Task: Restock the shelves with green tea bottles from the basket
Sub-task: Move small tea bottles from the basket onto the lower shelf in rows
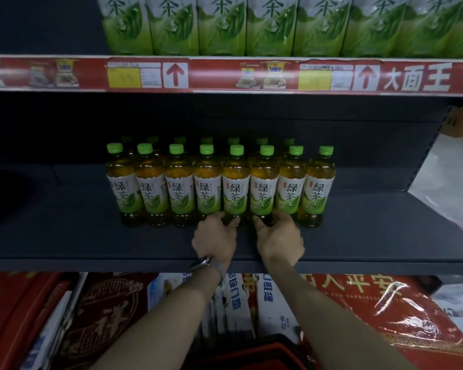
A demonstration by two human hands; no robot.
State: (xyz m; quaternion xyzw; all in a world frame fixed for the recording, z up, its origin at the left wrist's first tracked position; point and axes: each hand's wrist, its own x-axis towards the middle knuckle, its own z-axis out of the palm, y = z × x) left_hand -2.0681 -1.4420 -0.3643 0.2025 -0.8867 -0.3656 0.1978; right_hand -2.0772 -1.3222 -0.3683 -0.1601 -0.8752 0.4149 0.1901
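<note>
Several green tea bottles (178,188) with green caps stand in a front row on the dark middle shelf (91,244), with a second row behind them. My left hand (215,240) touches the base of one bottle near the middle of the row (207,189). My right hand (280,237) touches the base of a bottle (262,190) two places to the right. Both hands have fingers spread against the bottle bottoms, wrapped around nothing. The basket's red rim (254,351) shows at the bottom, between my forearms; its contents are hidden.
The shelf above holds larger green tea bottles (222,25) behind a red price strip (225,74). Bare shelf lies left and right of the row. Below are red bags (385,316), boxes and white-blue packs (233,295). The shelf upright (425,153) stands at right.
</note>
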